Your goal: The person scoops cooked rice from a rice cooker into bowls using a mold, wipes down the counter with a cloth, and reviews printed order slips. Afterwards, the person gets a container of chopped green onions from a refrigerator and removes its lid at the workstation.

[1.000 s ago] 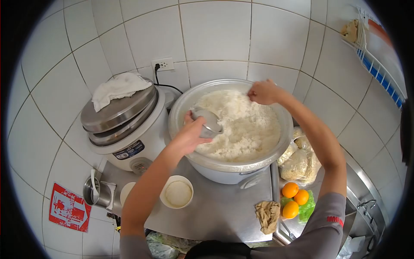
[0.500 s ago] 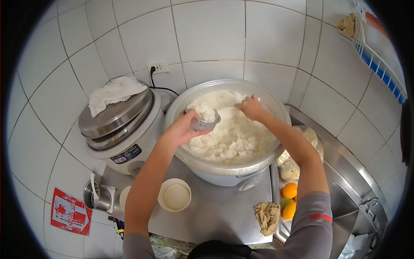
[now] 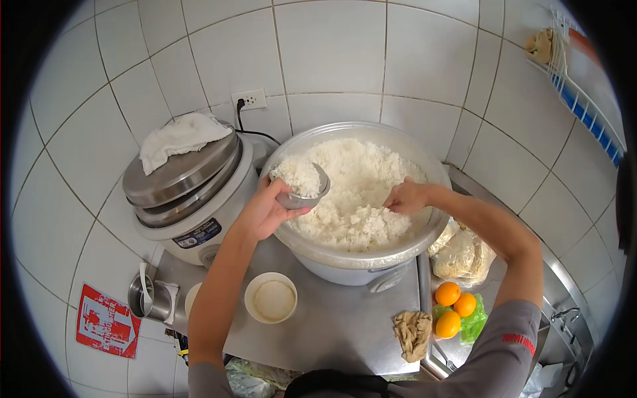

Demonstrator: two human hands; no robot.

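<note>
My left hand [image 3: 264, 211] grips a small metal bowl [image 3: 321, 187] heaped with cooked rice [image 3: 296, 174], tilted over the left side of a large tub [image 3: 345, 249]. Loose white rice [image 3: 358, 154] fills much of the tub. Over its right side, my right hand [image 3: 409, 197] is closed low against the rice. It holds a white rice paddle, seen more plainly half a second ago; its blade is now hidden in the rice. On the steel counter below the tub stands a white bowl [image 3: 248, 300] with something pale inside.
At left is a rice cooker [image 3: 182, 232] with a tilted steel lid and white cloth [image 3: 184, 138]. A metal pot [image 3: 154, 306] holds a white-handled utensil. Oranges [image 3: 448, 324], plastic bags [image 3: 464, 257] and a crumpled brown cloth [image 3: 413, 335] lie at right, near the sink.
My right hand has moved right and down through the rice, with the paddle blade going out of sight. My left hand and the metal bowl have shifted slightly left.
</note>
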